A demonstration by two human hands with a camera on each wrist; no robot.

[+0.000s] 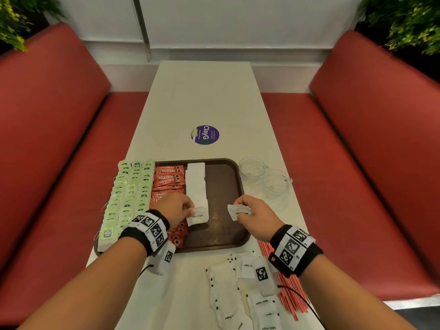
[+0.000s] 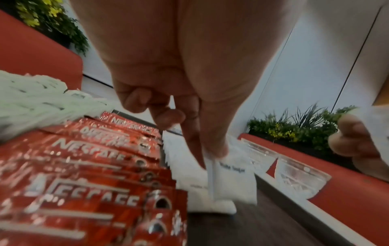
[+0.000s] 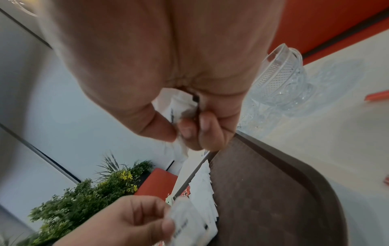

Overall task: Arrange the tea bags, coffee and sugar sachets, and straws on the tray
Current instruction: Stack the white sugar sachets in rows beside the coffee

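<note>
Well along, by the look of it: tea bags laid in green rows out past the left hand, on its outer side; coffee in a red column directly under and beyond those fingers; sugar in a white column running away from the fingertips up the tray. Left thumb and forefinger pinched on the nearest sachet of that column, apparently setting it at the near end. Right hand curled round another sugar sachet, held above bare tray just inward of its fingers. Left to do, as a judgement: more sugar sachets loose on the table behind both wrists, and red straws lying under the right wrist, none on the tray yet. Two glass cups standing beyond the right fingers, off the tray.
</note>
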